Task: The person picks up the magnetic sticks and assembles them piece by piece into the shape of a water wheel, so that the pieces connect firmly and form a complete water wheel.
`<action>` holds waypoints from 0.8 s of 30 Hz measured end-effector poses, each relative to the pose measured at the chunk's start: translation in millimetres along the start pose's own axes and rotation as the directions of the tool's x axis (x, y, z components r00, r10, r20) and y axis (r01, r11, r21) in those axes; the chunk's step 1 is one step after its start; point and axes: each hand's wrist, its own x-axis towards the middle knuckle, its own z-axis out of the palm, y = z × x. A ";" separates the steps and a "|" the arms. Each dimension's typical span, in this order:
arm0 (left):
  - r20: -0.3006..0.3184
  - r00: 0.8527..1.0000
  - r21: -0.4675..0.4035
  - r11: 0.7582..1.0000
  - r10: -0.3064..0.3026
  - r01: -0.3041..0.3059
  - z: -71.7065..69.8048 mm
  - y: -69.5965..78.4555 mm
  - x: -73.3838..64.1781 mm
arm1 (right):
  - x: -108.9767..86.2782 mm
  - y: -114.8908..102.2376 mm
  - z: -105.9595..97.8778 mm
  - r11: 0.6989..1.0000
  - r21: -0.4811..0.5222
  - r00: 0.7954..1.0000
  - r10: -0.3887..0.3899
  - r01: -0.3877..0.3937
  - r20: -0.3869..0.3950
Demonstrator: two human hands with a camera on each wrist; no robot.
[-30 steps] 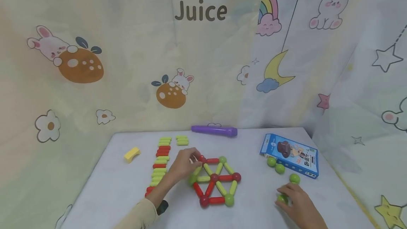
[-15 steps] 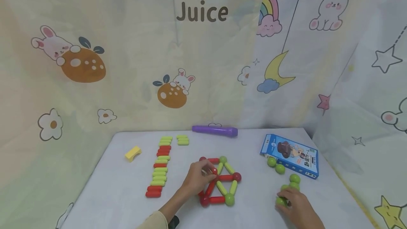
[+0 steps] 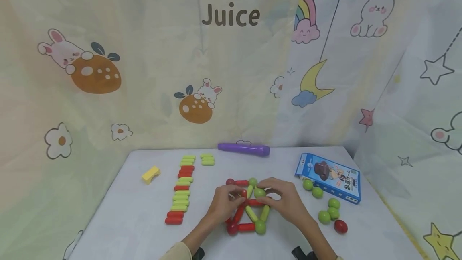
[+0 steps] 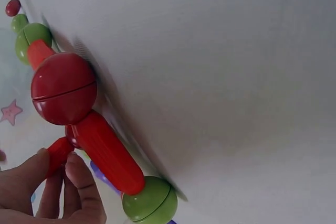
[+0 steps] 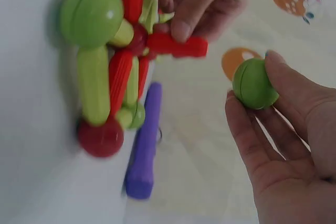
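Observation:
A flat framework of red and green rods and balls lies mid-table, with a green corner ball (image 3: 260, 226) at its front right. My left hand (image 3: 221, 204) pinches a red rod (image 5: 195, 48) that stands up from the red middle ball (image 5: 137, 39), end against it. Thumb and fingers of my right hand (image 3: 286, 202) pinch a loose green ball (image 5: 254, 83), held above the framework close to the rod's free end, with a gap between them. In the head view my hands hide part of the framework's left and right sides.
Left of the framework runs a column of red and green rods (image 3: 181, 193). A yellow block (image 3: 150, 175) sits farther left. Several green balls (image 3: 333, 213) and a red ball (image 3: 340, 226) lie at right, near a blue box (image 3: 330, 176). A purple tapered stick (image 3: 243, 149) lies at the back.
My left hand has moved right, from the framework's far-left corner to its middle, with the red rod. My right hand has brought a green ball over from the right-hand group, uncovering the red ball.

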 end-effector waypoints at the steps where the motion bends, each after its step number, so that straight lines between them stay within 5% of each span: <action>1: 0.003 1.000 0.003 1.000 0.007 -0.007 0.8 -1.3 0.0 | 6.6 0.3 4.5 0.999 0.038 1.000 0.000 -0.001 0.015; 8: 0.020 0.998 0.001 0.998 0.063 -0.063 5.1 -5.6 0.1 | 26.9 5.4 23.1 0.986 0.143 0.995 0.082 -0.091 0.064; 19: 0.013 0.998 0.026 0.998 0.056 -0.056 2.3 -3.9 -0.8 | 34.0 4.9 31.3 0.980 0.156 0.989 0.114 -0.127 0.090; 24: 0.056 0.997 0.025 0.999 0.043 -0.045 -8.4 -2.8 0.2 | 30.3 8.2 29.0 0.980 0.157 0.990 0.108 -0.122 0.091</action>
